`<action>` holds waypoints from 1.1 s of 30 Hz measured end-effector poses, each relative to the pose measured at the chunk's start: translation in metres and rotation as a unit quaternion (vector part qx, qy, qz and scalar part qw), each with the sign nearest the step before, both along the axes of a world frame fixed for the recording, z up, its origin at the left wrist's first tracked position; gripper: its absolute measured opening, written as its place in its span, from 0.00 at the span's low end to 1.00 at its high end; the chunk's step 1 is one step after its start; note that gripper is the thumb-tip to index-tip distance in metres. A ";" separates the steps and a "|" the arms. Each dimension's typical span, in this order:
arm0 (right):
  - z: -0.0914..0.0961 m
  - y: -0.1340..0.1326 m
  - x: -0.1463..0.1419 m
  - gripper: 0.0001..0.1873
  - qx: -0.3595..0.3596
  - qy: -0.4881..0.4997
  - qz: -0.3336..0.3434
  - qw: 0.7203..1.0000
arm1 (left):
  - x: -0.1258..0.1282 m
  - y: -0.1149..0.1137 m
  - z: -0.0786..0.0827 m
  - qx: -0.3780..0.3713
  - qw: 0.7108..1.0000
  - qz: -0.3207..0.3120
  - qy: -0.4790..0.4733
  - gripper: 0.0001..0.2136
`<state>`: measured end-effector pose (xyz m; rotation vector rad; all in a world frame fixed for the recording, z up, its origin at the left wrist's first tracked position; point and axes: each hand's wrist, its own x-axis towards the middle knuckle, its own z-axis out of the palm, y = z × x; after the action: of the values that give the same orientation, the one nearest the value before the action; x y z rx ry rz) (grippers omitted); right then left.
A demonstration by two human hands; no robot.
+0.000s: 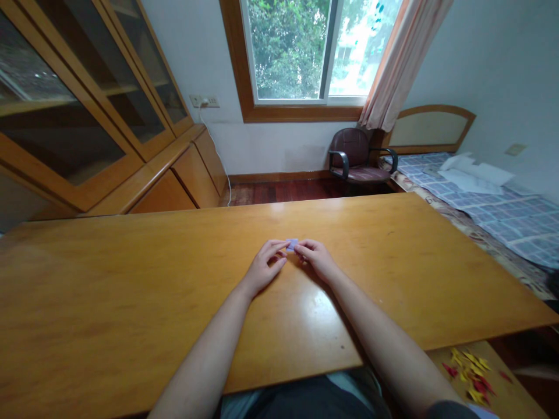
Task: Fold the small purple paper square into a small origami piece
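Observation:
A small light-purple piece of paper (292, 244) is held just over the middle of the wooden table (174, 273). My right hand (318, 257) pinches its right side between thumb and fingers. From the other side my left hand (265, 265) reaches toward it, the index fingertip touching the paper's left edge. The left thumb stands apart from the fingers, lower down. How the paper is folded is too small to make out.
At the lower right, several yellow and red paper pieces (474, 372) lie on a lower surface beside the table. Beyond the table are a maroon armchair (351, 154), a bed (493, 198) with white sheets on it and, at the left, a glass-door cabinet (131, 157).

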<state>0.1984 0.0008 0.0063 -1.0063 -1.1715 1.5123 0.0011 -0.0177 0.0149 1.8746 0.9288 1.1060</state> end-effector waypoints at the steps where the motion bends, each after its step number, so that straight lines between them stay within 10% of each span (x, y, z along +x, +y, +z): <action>1: 0.000 0.000 0.000 0.15 0.000 0.000 0.000 1.000 | 0.000 0.000 0.000 -0.001 1.000 -0.002 -0.001 0.17; 33: -0.001 -0.001 0.002 0.13 0.006 0.008 0.013 1.000 | -0.003 0.002 -0.007 -0.024 1.000 -0.008 0.004 0.19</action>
<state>0.2001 0.0002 0.0056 -0.9723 -1.1856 1.5302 -0.0019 -0.0153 0.0083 1.8457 0.9349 1.0590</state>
